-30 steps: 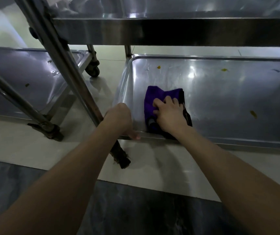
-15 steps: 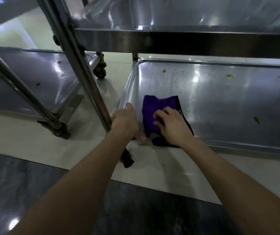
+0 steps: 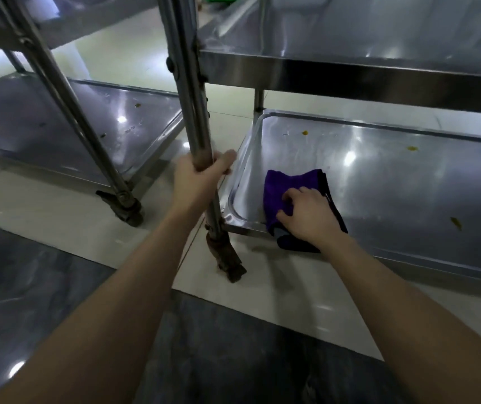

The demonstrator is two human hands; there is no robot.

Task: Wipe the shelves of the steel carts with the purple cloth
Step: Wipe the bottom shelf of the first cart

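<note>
The person's left hand (image 3: 201, 177) is wrapped round the corner post (image 3: 192, 91) of the nearer steel cart (image 3: 350, 70). The fingers close tight about the tube and the thumb (image 3: 227, 160) crosses its right side. It holds the post above the bottom shelf's corner, and the post's caster (image 3: 232, 265) stands on the pale floor tile (image 3: 277, 290) below it.

The right hand (image 3: 306, 217) lies on the purple cloth (image 3: 283, 185). Its fingers (image 3: 293, 196) are bent at the knuckles and close together, their tips dug into the fabric and bunching it under the palm. The cloth sits in the front left corner of the bottom shelf (image 3: 408, 199). Its far part is spread on the steel, while its near end hangs over the shelf's front lip toward the floor. A dark edge of the cloth shows along the hand's right side.

Small yellow specks (image 3: 304, 132) dot the shelf surface beyond and to the right of the cloth.

To the left stands a second cart, its lower shelf (image 3: 73, 121) also speckled, apart from the first.
</note>
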